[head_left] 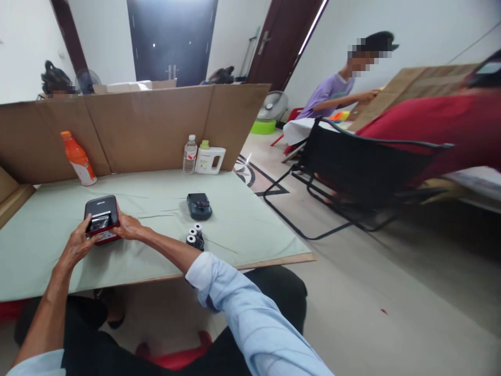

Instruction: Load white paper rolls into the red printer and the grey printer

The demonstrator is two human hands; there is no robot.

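White walls (pixel 391 31), dark double door (pixel 172 39), pale tiled floor (pixel 391 292). Brown cardboard screen (pixel 129 130) behind pale green tabletop (pixel 242 230); black folding metal chair (pixel 352 172) alongside.

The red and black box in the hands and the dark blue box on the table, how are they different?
The red and black box is held by the left hand and right hand; the dark blue box lies alone, untouched. The red one looks open on top, the blue one shut. Both are small devices on the green table.

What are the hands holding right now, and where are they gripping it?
Both hands, left and right, hold the small red and black device by its opposite sides.
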